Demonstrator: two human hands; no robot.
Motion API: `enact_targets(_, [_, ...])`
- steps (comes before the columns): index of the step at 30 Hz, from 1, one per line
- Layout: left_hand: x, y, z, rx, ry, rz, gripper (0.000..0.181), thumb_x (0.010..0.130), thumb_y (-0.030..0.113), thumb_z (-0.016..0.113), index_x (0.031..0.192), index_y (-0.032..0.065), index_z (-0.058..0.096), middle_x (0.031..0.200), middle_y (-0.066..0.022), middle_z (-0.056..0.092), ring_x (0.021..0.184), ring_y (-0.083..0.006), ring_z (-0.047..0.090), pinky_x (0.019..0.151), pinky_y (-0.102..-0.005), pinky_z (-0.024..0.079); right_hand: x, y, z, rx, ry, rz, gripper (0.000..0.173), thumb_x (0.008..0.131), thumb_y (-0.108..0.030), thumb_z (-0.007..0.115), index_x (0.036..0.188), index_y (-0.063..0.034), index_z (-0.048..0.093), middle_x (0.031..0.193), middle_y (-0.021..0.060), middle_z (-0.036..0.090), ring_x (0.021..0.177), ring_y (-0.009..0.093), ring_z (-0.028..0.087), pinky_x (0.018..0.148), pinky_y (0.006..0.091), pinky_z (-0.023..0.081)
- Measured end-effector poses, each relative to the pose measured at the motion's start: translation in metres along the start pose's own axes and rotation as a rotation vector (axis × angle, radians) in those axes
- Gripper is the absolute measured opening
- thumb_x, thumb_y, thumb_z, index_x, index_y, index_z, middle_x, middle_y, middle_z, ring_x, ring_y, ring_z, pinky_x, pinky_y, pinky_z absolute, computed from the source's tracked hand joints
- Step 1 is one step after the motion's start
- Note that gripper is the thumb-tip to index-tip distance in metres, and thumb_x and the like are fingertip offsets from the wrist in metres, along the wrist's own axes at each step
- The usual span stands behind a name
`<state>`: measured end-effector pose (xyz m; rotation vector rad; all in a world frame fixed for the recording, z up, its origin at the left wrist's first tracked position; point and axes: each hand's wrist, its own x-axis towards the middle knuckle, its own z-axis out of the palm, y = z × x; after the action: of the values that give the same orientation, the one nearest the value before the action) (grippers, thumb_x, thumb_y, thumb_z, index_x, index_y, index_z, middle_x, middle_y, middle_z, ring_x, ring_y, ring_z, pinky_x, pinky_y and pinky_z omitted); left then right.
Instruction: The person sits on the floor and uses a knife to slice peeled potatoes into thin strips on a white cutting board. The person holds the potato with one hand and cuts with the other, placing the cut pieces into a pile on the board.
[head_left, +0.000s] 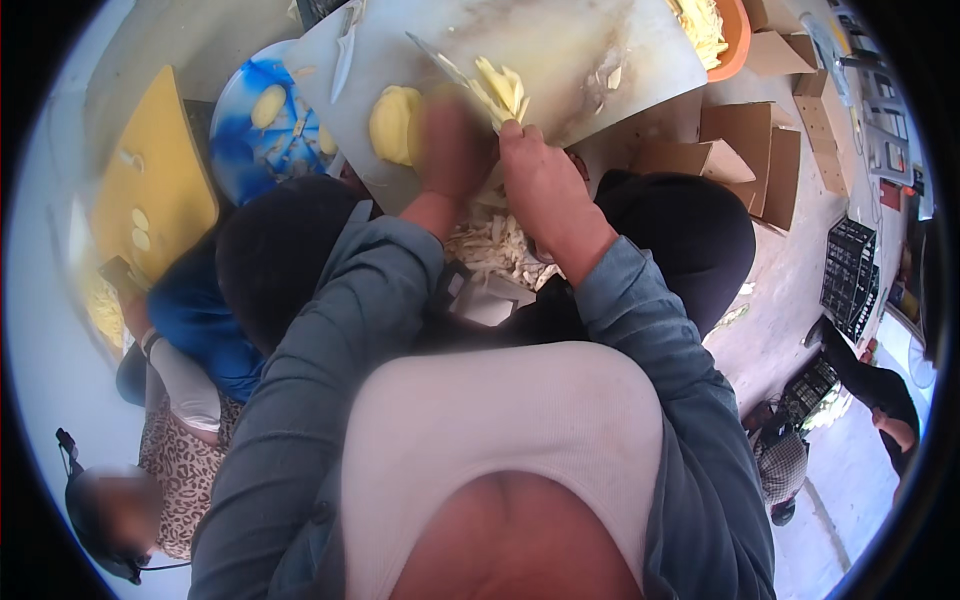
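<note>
My right hand (544, 176) grips a knife (442, 60), its blade slanting away over a white cutting board (555, 45); the fist hides the handle. Pale yellow potato strips (502, 86) stand bunched against the blade, just beyond my right fingers. My left hand (456, 146) is blurred beside a peeled potato (392, 124) on the board. Whether that hand touches the potato or holds something cannot be made out.
Another knife (345, 56) lies on the board's left. A blue-and-white basin (225, 135) holds peeled potatoes. An orange tub (739, 45) contains strips. Peelings (499, 244) fill the space between my knees. Left, a co-worker (187, 480) sits by a yellow board (150, 187); cardboard boxes (750, 157) stand right.
</note>
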<state>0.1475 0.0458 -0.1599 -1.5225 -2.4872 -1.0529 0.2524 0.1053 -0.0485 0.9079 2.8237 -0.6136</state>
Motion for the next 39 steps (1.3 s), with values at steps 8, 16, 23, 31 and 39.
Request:
enact_targets(8, [-0.003,-0.012,0.011,0.034,-0.013,0.047,0.036,0.071,0.020,0.067,0.102,0.0077,0.054,0.110,-0.0119,0.048,0.101,-0.0340,0.044,0.088,-0.0432,0.038,0.028,0.006,0.024,0.010,0.069,-0.016,0.021,0.079,-0.001,0.057,0.097,0.0017,0.045,0.091,0.0233,0.059,0.077,0.038,0.065,0.065,0.0420,0.055])
enact_targets(16, [0.000,0.002,-0.006,-0.061,0.008,-0.004,0.035,0.069,0.018,0.067,0.100,0.0066,0.055,0.110,-0.0110,0.049,0.103,-0.0336,0.045,0.089,-0.0435,0.039,0.011,0.011,0.004,0.085,0.154,-0.059,0.046,0.080,-0.003,0.057,0.122,0.0020,0.038,0.095,0.0234,0.058,0.076,0.039,0.065,0.064,0.0439,0.055])
enact_targets(23, [0.000,0.001,-0.001,-0.024,0.039,0.016,0.035,0.070,0.018,0.068,0.099,0.0046,0.053,0.111,-0.0130,0.050,0.102,-0.0352,0.045,0.089,-0.0454,0.038,-0.018,-0.006,-0.022,-0.029,-0.086,0.015,0.059,0.080,0.001,0.052,0.135,-0.0034,0.031,0.103,0.0220,0.056,0.082,0.039,0.064,0.070,0.0454,0.053])
enact_targets(31, [-0.002,-0.007,0.003,0.011,-0.047,0.030,0.036,0.073,0.017,0.066,0.104,0.0021,0.053,0.111,-0.0174,0.048,0.104,-0.0377,0.043,0.091,-0.0464,0.036,-0.019,-0.007,-0.018,0.010,-0.013,-0.066,0.060,0.077,0.003,0.054,0.132,0.0027,0.031,0.098,0.0236,0.056,0.068,0.036,0.066,0.062,0.0427,0.054])
enact_targets(39, [-0.001,-0.007,0.003,0.014,-0.038,0.061,0.037,0.074,0.015,0.063,0.107,0.0010,0.053,0.110,-0.0179,0.048,0.102,-0.0385,0.042,0.090,-0.0459,0.036,-0.005,-0.010,-0.004,-0.029,-0.008,-0.016,0.038,0.078,0.002,0.056,0.112,0.0005,0.038,0.083,0.0212,0.059,0.067,0.035,0.066,0.057,0.0422,0.054])
